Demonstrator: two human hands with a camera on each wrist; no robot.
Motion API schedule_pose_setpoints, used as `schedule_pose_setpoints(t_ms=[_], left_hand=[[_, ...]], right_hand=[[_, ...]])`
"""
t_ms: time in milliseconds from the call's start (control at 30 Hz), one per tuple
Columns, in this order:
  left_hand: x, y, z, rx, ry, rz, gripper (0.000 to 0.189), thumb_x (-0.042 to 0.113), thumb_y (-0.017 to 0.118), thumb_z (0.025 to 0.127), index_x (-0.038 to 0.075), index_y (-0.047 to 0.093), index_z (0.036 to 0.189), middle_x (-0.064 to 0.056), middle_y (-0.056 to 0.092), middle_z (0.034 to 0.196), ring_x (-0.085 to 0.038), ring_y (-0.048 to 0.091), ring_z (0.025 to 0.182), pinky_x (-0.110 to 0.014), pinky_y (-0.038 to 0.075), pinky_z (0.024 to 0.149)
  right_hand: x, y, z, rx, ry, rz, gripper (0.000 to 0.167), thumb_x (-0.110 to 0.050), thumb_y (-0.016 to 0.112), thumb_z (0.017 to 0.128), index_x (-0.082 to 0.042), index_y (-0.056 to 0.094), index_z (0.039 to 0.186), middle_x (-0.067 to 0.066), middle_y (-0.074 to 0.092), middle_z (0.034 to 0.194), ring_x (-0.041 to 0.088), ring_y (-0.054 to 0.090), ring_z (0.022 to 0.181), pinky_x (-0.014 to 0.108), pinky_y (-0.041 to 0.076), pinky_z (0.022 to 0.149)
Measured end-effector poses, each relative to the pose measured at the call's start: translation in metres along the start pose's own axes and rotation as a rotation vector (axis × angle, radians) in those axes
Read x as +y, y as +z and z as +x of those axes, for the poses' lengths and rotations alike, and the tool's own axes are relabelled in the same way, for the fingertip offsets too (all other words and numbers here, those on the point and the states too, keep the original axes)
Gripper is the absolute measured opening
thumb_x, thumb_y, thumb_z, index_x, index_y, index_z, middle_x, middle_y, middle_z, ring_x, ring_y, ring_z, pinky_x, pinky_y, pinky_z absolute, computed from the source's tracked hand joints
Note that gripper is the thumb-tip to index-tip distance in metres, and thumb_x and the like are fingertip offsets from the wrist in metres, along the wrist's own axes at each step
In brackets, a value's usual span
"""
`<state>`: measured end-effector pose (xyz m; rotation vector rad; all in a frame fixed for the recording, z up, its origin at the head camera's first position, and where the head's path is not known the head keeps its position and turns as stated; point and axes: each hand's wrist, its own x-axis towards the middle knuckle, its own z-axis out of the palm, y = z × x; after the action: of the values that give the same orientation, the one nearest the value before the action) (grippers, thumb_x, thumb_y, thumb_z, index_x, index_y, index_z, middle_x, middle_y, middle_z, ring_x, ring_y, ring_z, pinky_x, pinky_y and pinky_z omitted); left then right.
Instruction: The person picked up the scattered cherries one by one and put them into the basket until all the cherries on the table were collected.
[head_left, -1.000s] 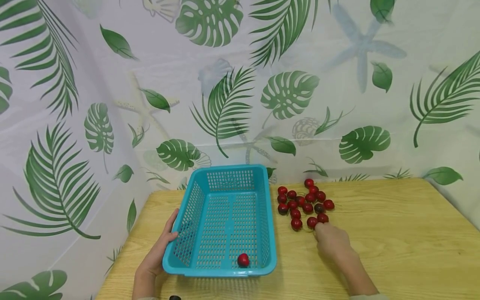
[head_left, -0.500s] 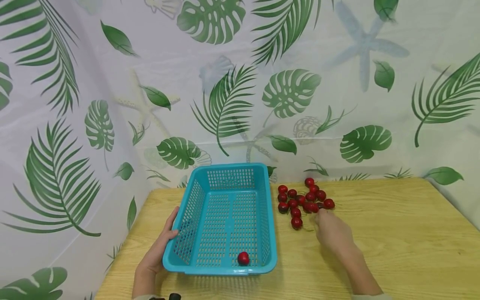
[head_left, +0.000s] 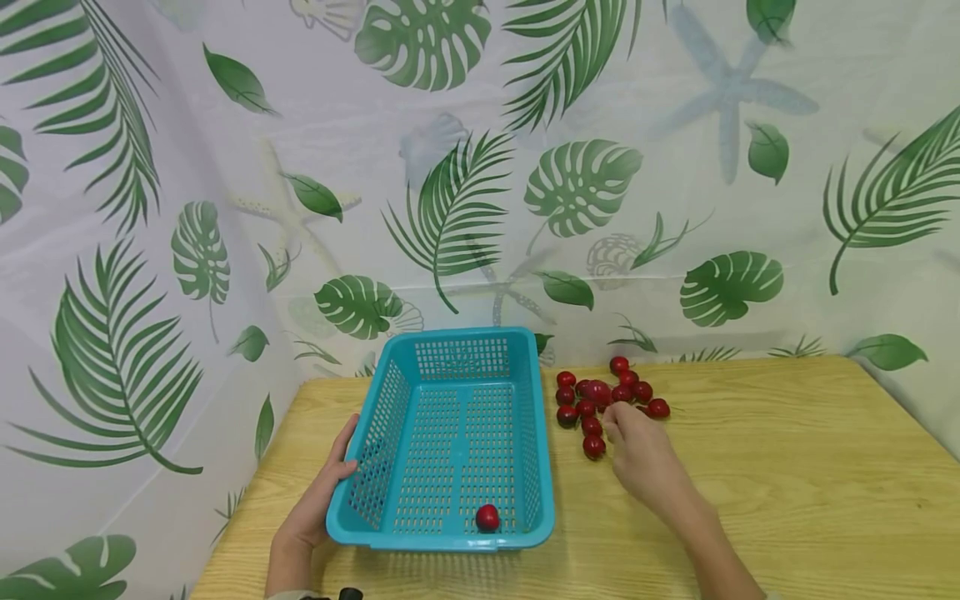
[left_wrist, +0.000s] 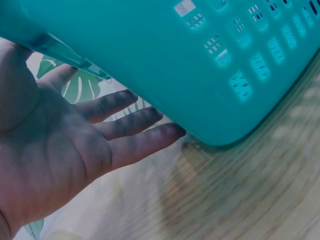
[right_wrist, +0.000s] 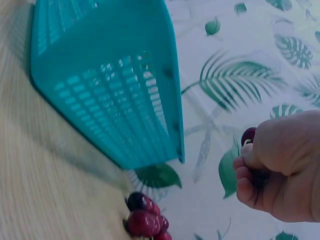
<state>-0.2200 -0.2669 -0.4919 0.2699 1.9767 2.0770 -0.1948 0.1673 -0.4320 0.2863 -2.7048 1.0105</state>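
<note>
A turquoise plastic basket (head_left: pixel 459 542) stands on the wooden table, with one red cherry (head_left: pixel 487 517) lying in its near right corner. At its left side, my left hand (head_left: pixel 313 500) touches the outer wall and rim with thumb and fairly straight, spread fingers. My right hand (head_left: pixel 647 457) is over the cherry pile, fingers curled, a cherry (head_left: pixel 597 392) pinched at its fingertips. The right wrist view shows that held cherry (right_wrist: pixel 248 136) partly hidden by the hand (right_wrist: pixel 285 167). Whether more lies inside the curled fingers, I cannot tell.
Several loose cherries (head_left: pixel 592 447) lie on the table (head_left: pixel 787 467) just right of the basket, near the back edge. A leaf-printed cloth (head_left: pixel 465 208) hangs behind and along the left. A small black object (head_left: pixel 349 593) shows at the bottom edge.
My right hand has picked up from the pile's near right side and moved left and away, carrying a cherry. Two cherries at the near right are gone from their spot. Left hand and basket stay put.
</note>
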Motion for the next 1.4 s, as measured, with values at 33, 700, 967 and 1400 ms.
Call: schedule_pose_setpoints(t_ms=[33,700,967,1400], left_hand=[[0.000,0.000,0.000,0.001,0.002,0.001,0.070,0.024,0.034,0.100,0.031,-0.001,0.160,-0.007,-0.009,0.166,-0.045,0.011,0.143,-0.049,0.038,0.100],[0.001,0.001,-0.001,0.013,0.003,-0.013,0.069,0.023,0.034,0.100,0.031,-0.001,0.160,-0.010,-0.007,0.166,-0.048,0.014,0.141,-0.052,0.040,0.097],[0.000,0.001,-0.001,0.011,-0.006,-0.011,0.068,0.025,0.033,0.101,0.033,0.001,0.160,-0.011,-0.005,0.165,-0.050,0.014,0.142,-0.052,0.039,0.097],[-0.001,0.003,0.000,0.036,-0.021,-0.046,0.069,0.024,0.035,0.098,0.036,0.006,0.159,-0.014,0.001,0.165,-0.054,0.021,0.137,-0.055,0.044,0.092]], right_hand=[[-0.005,0.001,-0.001,0.012,-0.026,0.006,0.007,0.002,0.051,0.099,-0.001,0.054,0.093,0.005,0.053,0.081,0.018,0.048,0.073,0.030,0.044,0.065],[-0.071,0.035,-0.019,-0.011,-0.385,0.089,0.013,0.008,0.058,0.091,-0.005,0.057,0.094,-0.002,0.052,0.085,0.012,0.049,0.080,0.024,0.050,0.072],[-0.088,0.043,-0.010,-0.077,-0.459,-0.056,0.026,0.017,0.064,0.081,-0.006,0.056,0.089,0.001,0.055,0.085,0.016,0.053,0.080,0.027,0.051,0.073],[-0.099,0.073,-0.003,-0.378,-0.373,-0.170,0.036,0.020,0.065,0.067,-0.008,0.060,0.090,0.000,0.058,0.084,0.016,0.058,0.082,0.027,0.051,0.074]])
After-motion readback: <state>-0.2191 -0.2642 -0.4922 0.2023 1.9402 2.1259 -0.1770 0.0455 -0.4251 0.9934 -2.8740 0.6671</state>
